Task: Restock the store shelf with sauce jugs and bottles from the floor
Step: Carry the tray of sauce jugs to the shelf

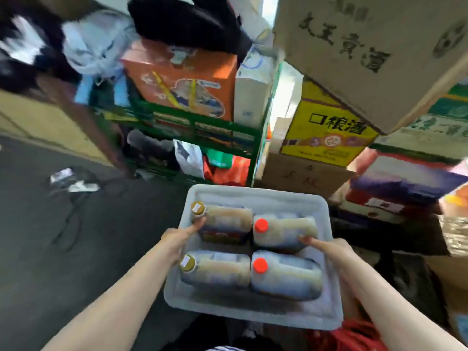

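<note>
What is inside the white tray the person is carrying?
The white tray holds four sauce jugs lying on their sides in two rows: two with gold caps on the left, two with red caps on the right. The hands cover parts of the tray's sides.

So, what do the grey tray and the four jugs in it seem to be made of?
The tray looks like matte grey plastic: one moulded piece with rounded corners and a soft rolled rim. The blur leaves foam open.

The jugs look like translucent plastic: pale liquid shows dimly through their cloudy walls. Two carry glossy red caps, two dull gold caps, probably plastic as well.
</note>
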`<move>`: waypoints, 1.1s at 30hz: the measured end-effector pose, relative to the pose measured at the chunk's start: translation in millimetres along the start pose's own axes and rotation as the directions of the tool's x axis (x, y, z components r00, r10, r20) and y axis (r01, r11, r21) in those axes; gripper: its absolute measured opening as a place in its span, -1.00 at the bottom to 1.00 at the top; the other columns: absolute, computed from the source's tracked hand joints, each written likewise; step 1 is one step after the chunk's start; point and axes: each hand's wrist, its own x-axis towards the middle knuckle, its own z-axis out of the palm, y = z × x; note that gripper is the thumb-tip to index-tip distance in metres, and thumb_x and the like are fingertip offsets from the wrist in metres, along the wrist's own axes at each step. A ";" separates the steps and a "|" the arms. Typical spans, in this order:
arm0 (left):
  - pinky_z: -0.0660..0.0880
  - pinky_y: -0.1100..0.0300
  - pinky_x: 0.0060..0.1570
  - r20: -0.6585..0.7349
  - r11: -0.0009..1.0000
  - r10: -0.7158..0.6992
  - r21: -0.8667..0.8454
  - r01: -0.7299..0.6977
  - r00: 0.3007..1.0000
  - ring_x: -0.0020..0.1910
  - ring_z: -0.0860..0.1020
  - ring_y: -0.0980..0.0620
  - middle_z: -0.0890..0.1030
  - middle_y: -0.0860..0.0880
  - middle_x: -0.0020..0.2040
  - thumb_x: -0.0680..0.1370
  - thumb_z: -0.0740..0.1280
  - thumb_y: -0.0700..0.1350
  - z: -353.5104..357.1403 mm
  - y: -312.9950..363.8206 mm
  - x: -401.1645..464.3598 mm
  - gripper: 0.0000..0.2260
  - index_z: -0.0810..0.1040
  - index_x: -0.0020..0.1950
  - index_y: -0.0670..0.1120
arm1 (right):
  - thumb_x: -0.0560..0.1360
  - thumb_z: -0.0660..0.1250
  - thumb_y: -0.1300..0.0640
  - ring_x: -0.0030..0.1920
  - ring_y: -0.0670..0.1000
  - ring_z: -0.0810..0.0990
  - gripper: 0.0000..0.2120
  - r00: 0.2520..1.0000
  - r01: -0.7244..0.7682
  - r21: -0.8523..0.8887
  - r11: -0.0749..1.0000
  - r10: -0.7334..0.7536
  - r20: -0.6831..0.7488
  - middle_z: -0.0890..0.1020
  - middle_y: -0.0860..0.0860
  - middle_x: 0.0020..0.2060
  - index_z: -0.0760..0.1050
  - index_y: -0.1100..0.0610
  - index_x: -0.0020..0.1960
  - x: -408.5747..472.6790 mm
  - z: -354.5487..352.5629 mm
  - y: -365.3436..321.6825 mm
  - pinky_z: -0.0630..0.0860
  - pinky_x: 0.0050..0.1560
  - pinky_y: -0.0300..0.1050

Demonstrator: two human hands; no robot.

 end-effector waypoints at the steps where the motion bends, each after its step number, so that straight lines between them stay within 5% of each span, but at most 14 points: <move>1: 0.62 0.00 -0.10 -0.017 0.998 -0.029 -0.061 0.028 0.999 -0.08 0.67 -0.15 0.66 -0.18 -0.01 0.08 0.66 0.29 -18.8 -9.8 4.0 -0.13 0.55 0.13 -0.29 | 0.00 0.71 -0.26 -0.07 0.15 0.67 -0.04 0.998 0.030 -0.038 0.999 -0.028 0.051 0.68 0.16 -0.01 0.56 0.28 0.20 3.1 15.7 -17.6 0.58 -0.24 -0.04; 4: 0.64 -0.07 -0.01 -0.121 0.977 -0.095 -0.204 0.069 0.988 -0.08 0.69 -0.19 0.69 -0.18 0.00 -0.04 0.67 0.35 -74.9 -41.2 19.2 -0.04 0.59 0.13 -0.24 | 0.08 0.71 -0.20 -0.12 0.10 0.67 -0.22 0.982 0.110 -0.142 0.984 -0.086 0.167 0.70 0.14 -0.09 0.61 0.27 0.10 4.0 70.5 -66.4 0.54 -0.28 -0.07; 9: 0.60 -0.11 0.07 -0.216 0.914 -0.192 -0.394 0.094 0.957 -0.01 0.68 -0.22 0.67 -0.20 0.09 -0.14 0.66 0.37 -159.8 -84.2 35.0 0.06 0.55 0.18 -0.22 | -0.17 0.69 -0.37 -0.13 0.10 0.70 0.00 0.949 0.239 -0.326 0.915 -0.149 0.276 0.72 0.13 -0.10 0.65 0.26 0.06 4.9 175.0 -122.8 0.62 -0.18 -0.04; 12: 0.59 -0.11 0.11 -0.248 0.866 -0.242 -0.491 0.094 0.938 0.02 0.67 -0.21 0.67 -0.18 0.08 -0.13 0.67 0.36 -211.1 -108.1 45.3 0.05 0.57 0.18 -0.22 | -0.11 0.71 -0.33 -0.20 0.08 0.67 -0.03 0.928 0.287 -0.407 0.867 -0.148 0.341 0.70 0.12 -0.12 0.63 0.30 0.06 -4.5 241.7 -153.7 0.55 -0.32 -0.08; 18: 0.60 -0.06 0.10 -0.310 0.791 -0.314 -0.608 0.067 0.897 0.03 0.66 -0.17 0.66 -0.15 0.11 -0.14 0.66 0.37 -303.5 -129.6 50.5 0.08 0.57 0.21 -0.22 | -0.33 0.66 -0.40 -0.10 0.10 0.72 0.09 0.853 0.417 -0.430 0.800 -0.182 0.489 0.73 0.11 -0.09 0.66 0.19 0.06 -23.4 369.2 -211.5 0.65 0.00 0.00; 20: 0.59 -0.05 0.09 -0.330 0.770 -0.335 -0.636 0.055 0.882 0.03 0.65 -0.17 0.65 -0.16 0.11 -0.12 0.64 0.38 -328.8 -124.9 46.4 0.06 0.57 0.20 -0.23 | -0.26 0.70 -0.30 -0.11 0.07 0.70 0.03 0.819 0.446 -0.402 0.800 -0.183 0.543 0.72 0.12 -0.07 0.65 0.21 0.08 -46.7 407.7 -236.8 0.62 -0.06 -0.04; 22: 0.57 -0.07 0.11 -0.344 0.741 -0.360 -0.671 0.042 0.867 0.07 0.62 -0.20 0.62 -0.18 0.13 -0.10 0.62 0.36 -353.0 -122.1 51.2 0.06 0.54 0.22 -0.25 | 0.02 0.73 -0.17 -0.18 0.03 0.65 -0.16 0.788 0.480 -0.425 0.767 -0.164 0.594 0.69 0.11 -0.05 0.61 0.28 0.13 -80.9 443.3 -265.3 0.55 -0.08 -0.07; 24: 0.57 -0.11 0.14 -0.347 0.694 -0.394 -0.719 0.028 0.851 0.07 0.62 -0.21 0.62 -0.19 0.13 -0.15 0.63 0.35 -379.9 -123.3 64.7 0.09 0.54 0.20 -0.25 | 0.27 0.69 0.05 -0.27 -0.07 0.54 -0.47 0.756 0.517 -0.415 0.749 -0.172 0.631 0.63 0.07 -0.16 0.55 0.27 0.08 -92.8 486.3 -291.0 0.49 -0.09 -0.07; 26: 0.57 -0.14 0.15 -0.353 0.652 -0.441 -0.758 0.025 0.826 0.06 0.63 -0.22 0.63 -0.19 0.12 -0.22 0.64 0.38 -407.6 -126.9 86.1 0.14 0.55 0.20 -0.23 | 0.32 0.66 0.10 -0.29 -0.06 0.49 -0.55 0.740 0.550 -0.433 0.714 -0.177 0.649 0.56 0.03 -0.25 0.49 0.23 0.03 -99.3 532.7 -316.0 0.47 -0.14 -0.07; 33: 0.58 -0.17 0.13 -0.320 0.508 -0.557 -0.861 0.009 0.766 0.05 0.65 -0.25 0.63 -0.23 0.14 -0.19 0.65 0.37 -518.4 -105.8 168.5 0.19 0.50 0.28 -0.24 | -0.31 0.67 -0.40 0.11 0.19 0.65 0.29 0.735 0.597 -0.569 0.565 -0.101 0.671 0.66 0.15 0.13 0.52 0.23 0.29 -55.0 725.3 -408.1 0.62 0.15 0.14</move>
